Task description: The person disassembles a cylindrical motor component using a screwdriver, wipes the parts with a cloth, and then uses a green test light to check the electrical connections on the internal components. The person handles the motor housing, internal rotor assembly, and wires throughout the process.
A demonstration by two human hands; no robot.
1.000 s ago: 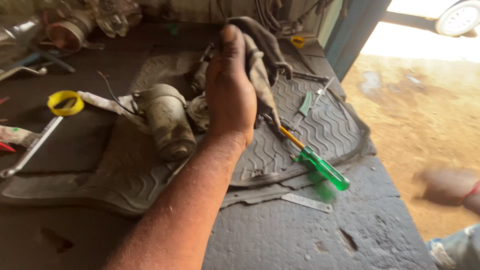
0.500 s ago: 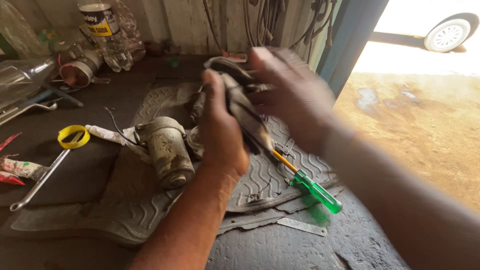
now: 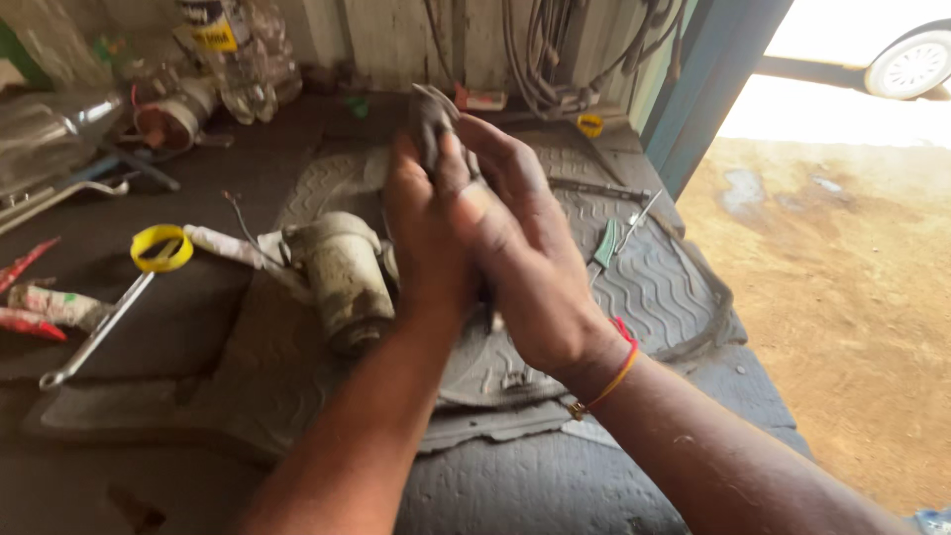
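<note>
While both hands meet above the workbench, left hand and right hand pressed close together around a dark, greasy strip of rag or rubber; fingers curled over it, only its top end poking out above the knuckles; held well clear of the grey ribbed rubber mat below. Cannot tell what exactly sits between the palms; hidden by the fingers. Just beside the left wrist, lying on the mat, a dusty grey cylindrical motor housing, untouched, with thin wires trailing off its left end. Further left, a steel spanner with a yellow ring of tape near its head; red-and-white tubes at the bench edge. To the right of the hands, a slim green-handled tool resting on the mat. By the look of it, still at the handling or wiping stage; motor lying apart from the hands, nothing fitted to it yet; most of the job seemingly left.
</note>
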